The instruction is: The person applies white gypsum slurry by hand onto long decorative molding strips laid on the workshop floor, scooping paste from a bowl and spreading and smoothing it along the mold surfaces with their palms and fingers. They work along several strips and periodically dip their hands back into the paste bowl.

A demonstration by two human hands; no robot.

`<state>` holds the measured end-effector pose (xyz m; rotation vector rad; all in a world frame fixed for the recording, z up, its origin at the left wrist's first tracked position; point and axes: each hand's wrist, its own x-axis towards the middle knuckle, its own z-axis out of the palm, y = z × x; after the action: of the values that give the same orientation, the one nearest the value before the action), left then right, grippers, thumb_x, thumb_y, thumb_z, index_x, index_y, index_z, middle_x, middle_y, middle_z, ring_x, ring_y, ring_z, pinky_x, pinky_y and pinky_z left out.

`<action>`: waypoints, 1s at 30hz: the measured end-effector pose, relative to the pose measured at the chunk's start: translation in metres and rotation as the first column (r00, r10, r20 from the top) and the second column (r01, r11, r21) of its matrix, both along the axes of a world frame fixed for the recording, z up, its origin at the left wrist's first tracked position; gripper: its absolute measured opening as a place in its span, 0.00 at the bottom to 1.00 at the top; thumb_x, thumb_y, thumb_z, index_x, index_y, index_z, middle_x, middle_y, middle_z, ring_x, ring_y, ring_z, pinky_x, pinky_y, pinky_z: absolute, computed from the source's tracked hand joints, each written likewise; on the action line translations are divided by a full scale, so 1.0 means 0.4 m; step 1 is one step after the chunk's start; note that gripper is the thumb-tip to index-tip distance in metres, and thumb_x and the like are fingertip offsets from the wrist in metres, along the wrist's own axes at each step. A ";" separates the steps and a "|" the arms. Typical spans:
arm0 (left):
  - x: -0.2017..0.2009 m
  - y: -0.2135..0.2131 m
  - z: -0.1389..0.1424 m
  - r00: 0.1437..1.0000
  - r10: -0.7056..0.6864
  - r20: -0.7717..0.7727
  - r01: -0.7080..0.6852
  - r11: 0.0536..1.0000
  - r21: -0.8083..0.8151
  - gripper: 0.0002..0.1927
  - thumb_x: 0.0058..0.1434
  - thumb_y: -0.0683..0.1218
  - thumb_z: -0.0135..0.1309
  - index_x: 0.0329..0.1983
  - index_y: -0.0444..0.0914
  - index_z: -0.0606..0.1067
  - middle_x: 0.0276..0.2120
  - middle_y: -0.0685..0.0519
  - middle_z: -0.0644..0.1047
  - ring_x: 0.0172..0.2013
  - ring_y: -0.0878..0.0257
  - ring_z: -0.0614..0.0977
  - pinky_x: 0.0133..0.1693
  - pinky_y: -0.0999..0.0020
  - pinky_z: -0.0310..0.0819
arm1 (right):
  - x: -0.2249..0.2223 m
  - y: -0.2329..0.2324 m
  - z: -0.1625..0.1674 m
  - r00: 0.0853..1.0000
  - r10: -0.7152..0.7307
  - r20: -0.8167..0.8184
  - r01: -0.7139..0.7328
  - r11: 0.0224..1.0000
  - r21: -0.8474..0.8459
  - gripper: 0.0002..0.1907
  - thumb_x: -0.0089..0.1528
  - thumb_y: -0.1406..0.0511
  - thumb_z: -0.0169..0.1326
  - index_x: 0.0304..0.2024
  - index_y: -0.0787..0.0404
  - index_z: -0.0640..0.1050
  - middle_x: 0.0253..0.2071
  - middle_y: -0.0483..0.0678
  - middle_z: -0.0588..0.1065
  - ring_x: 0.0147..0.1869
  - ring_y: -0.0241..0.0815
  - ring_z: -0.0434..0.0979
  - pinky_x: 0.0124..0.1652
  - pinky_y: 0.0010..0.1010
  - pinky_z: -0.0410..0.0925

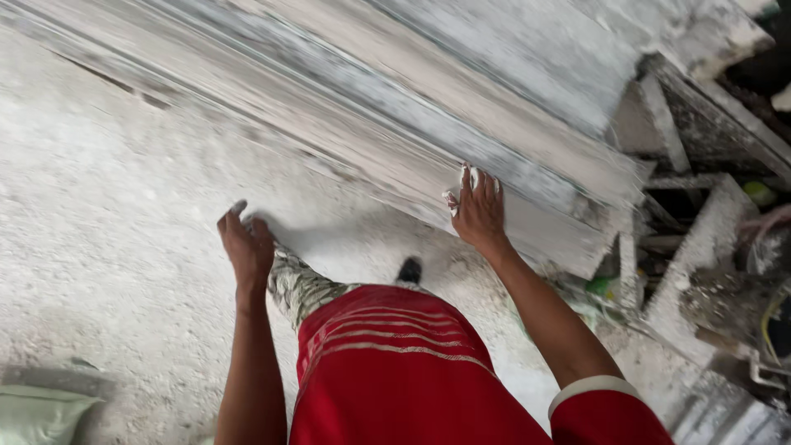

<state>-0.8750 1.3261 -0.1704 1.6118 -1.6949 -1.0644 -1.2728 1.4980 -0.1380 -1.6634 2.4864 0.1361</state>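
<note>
Two hands were out: the right hand (478, 213) lay flat, fingers spread, on the stacked plaster slabs (461, 124) running across the upper frame. The left hand (245, 245) hung loosely curled and empty at centre-left; a steady push would need both palms on that edge.

Soft, even daylight; my left hand (245, 247) casts a faint shadow on the pale floor (107, 206). Motion blur smears the slabs (461, 99) above.

Two hands (247, 247), one stack of slabs (461, 107), one sack (37, 412)
</note>
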 end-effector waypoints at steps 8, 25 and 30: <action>-0.379 0.351 0.099 0.964 -0.263 0.030 0.264 0.949 -0.173 0.18 0.71 0.38 0.46 0.63 0.27 0.67 0.55 0.32 0.69 0.45 0.47 0.78 0.44 0.58 0.78 | -0.331 0.446 -0.023 1.000 0.000 0.006 -0.001 0.992 0.123 0.40 0.68 0.53 0.49 0.73 0.69 0.54 0.68 0.69 0.59 0.73 0.63 0.58 0.70 0.60 0.47; -0.391 0.552 0.097 0.959 -0.228 0.170 0.257 0.950 -0.176 0.20 0.70 0.37 0.47 0.64 0.26 0.64 0.54 0.29 0.68 0.50 0.40 0.76 0.49 0.51 0.76 | -0.552 0.777 -0.101 0.976 0.207 0.067 -0.209 0.978 0.024 0.39 0.67 0.57 0.40 0.73 0.74 0.48 0.77 0.69 0.50 0.84 0.61 0.43 0.76 0.55 0.33; -0.396 0.587 0.084 0.966 -0.200 0.161 0.224 0.963 -0.149 0.21 0.69 0.38 0.47 0.64 0.25 0.63 0.54 0.29 0.69 0.50 0.41 0.76 0.49 0.51 0.77 | -0.560 0.777 -0.055 0.973 0.228 -0.043 -0.204 0.929 0.309 0.44 0.65 0.52 0.42 0.75 0.72 0.49 0.77 0.62 0.48 0.84 0.55 0.39 0.75 0.57 0.30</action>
<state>-1.0332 1.5609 -0.1369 1.4559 -2.0343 -0.8932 -1.4969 1.8089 -0.1602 -1.8169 2.1850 0.5872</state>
